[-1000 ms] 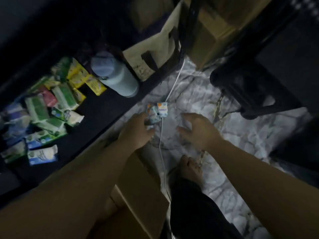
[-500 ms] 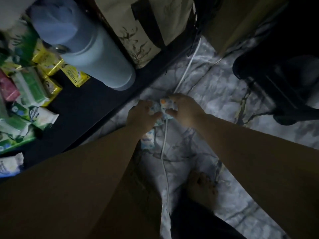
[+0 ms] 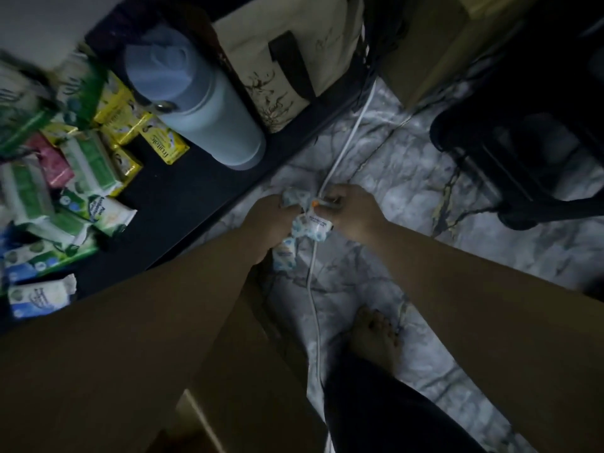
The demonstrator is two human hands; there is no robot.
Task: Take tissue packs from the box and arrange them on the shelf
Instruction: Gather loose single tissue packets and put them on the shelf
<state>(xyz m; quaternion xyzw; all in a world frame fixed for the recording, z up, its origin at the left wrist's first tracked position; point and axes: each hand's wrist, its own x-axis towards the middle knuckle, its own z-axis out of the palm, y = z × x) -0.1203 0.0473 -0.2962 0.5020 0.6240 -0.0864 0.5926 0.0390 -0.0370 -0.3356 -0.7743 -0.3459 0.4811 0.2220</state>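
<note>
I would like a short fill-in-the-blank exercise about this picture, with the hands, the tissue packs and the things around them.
1. Both hands, left hand and right hand, hold small tissue packs above the ____ floor.
2. A white ____ runs along the floor under the packs.
3. The pale blue bottle stands on the black ____.
4. The packs nearest the bottle are ____ in colour.

Missing words: marble; cable; shelf; yellow

Tissue packs (image 3: 31, 103) at left edge cut off, motion-blurred; cardboard box (image 3: 255, 380) mostly hidden under forearms; pack print unreadable.
</note>
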